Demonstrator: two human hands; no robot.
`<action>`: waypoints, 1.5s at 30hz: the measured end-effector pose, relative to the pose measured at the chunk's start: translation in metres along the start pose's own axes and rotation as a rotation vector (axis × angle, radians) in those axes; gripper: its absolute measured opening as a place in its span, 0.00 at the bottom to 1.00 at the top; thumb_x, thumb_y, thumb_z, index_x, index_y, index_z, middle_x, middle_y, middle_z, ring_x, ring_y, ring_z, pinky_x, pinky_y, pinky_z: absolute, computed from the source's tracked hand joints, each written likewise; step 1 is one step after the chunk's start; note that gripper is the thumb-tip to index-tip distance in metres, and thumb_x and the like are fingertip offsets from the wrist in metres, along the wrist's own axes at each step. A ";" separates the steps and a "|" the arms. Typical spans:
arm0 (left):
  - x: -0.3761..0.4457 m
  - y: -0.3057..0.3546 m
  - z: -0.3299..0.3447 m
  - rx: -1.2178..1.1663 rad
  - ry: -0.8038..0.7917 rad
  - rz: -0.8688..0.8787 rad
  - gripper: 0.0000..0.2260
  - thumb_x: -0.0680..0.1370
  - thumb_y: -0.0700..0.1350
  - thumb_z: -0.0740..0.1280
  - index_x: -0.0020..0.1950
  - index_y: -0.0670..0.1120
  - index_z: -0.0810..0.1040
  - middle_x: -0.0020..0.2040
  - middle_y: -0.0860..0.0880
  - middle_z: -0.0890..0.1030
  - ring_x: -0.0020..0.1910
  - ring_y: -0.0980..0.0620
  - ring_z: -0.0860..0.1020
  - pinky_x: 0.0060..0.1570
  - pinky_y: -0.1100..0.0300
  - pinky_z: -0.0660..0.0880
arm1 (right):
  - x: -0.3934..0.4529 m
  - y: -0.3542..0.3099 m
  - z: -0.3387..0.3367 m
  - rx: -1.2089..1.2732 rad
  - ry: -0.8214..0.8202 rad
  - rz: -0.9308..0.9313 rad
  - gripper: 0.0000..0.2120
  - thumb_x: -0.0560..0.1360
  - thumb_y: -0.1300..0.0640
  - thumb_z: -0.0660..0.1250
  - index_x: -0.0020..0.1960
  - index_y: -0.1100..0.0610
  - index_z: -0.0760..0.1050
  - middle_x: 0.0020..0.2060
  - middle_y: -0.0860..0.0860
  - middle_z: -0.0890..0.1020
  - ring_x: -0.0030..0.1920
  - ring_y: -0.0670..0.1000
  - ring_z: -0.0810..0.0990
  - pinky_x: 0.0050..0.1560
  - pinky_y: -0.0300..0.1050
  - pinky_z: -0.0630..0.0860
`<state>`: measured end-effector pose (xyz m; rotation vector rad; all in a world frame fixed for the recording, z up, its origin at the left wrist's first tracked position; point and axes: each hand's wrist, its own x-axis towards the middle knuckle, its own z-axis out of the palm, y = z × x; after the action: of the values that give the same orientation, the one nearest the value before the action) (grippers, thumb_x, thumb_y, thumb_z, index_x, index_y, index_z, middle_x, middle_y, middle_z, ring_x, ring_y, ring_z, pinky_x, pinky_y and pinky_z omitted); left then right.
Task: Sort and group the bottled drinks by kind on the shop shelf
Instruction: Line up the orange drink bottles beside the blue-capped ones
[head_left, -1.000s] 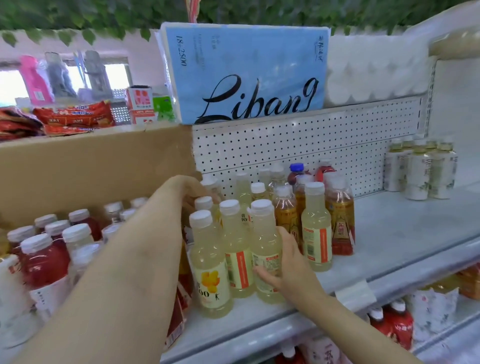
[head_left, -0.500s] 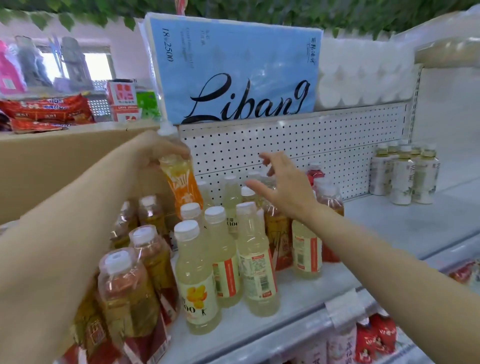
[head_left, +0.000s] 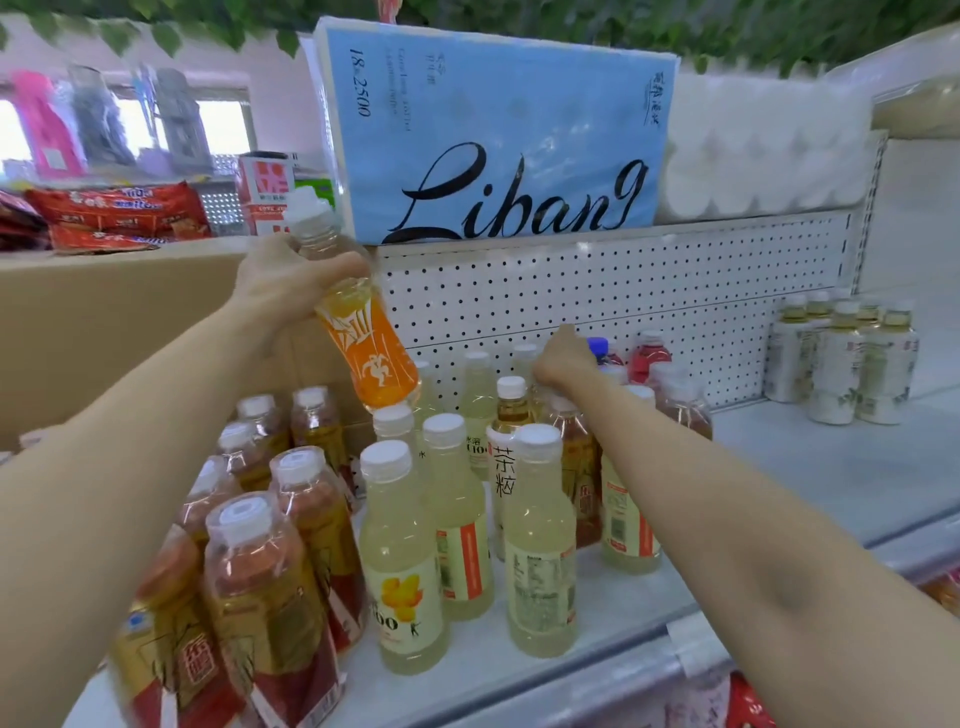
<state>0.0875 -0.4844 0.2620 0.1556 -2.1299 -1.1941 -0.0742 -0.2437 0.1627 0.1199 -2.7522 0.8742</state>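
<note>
Grouped: pale bottles (head_left: 457, 519) at shelf (head_left: 810, 467) front; amber bottles (head_left: 270, 571) at left end.
Left: back cluster mixed.
Left hand (head_left: 283, 280): orange bottle (head_left: 363, 338) gripped, lifted above the cluster.
Right hand (head_left: 563, 358): fingers curled, reaching into the back bottles; grasp cannot be told.

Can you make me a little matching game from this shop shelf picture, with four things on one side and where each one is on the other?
Things:
1. orange drink bottle
2. blue-capped bottle
3. white-labelled bottles
4. blue tissue pack

Places:
A. on the upper shelf, above the pegboard
B. grouped at the far right of the shelf
C. lifted off the shelf in the left hand
D. at the back of the shelf, just beyond the right hand

Pairs: 1-C, 2-D, 3-B, 4-A
</note>
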 end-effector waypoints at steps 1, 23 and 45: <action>-0.001 -0.001 0.000 -0.024 0.022 0.007 0.14 0.71 0.54 0.77 0.52 0.53 0.80 0.50 0.52 0.84 0.50 0.52 0.83 0.56 0.50 0.80 | 0.002 0.003 0.002 0.031 0.014 0.029 0.29 0.79 0.60 0.63 0.75 0.66 0.56 0.61 0.60 0.76 0.56 0.58 0.77 0.44 0.47 0.71; -0.045 0.043 -0.085 -0.537 0.210 0.401 0.29 0.71 0.59 0.76 0.65 0.45 0.74 0.60 0.42 0.81 0.56 0.42 0.81 0.54 0.46 0.80 | -0.052 -0.113 -0.171 1.020 0.462 -0.696 0.11 0.79 0.52 0.65 0.55 0.56 0.66 0.44 0.52 0.79 0.39 0.43 0.80 0.46 0.47 0.82; -0.230 -0.060 -0.143 -0.242 0.439 0.081 0.22 0.69 0.61 0.77 0.55 0.48 0.80 0.46 0.53 0.85 0.45 0.58 0.84 0.51 0.55 0.81 | -0.282 -0.157 -0.038 1.271 0.027 -0.700 0.10 0.79 0.54 0.68 0.54 0.59 0.70 0.37 0.48 0.80 0.31 0.43 0.79 0.34 0.40 0.77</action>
<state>0.3372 -0.5261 0.1492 0.2003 -1.5874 -1.2290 0.2302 -0.3491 0.2066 1.1392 -1.4644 2.0767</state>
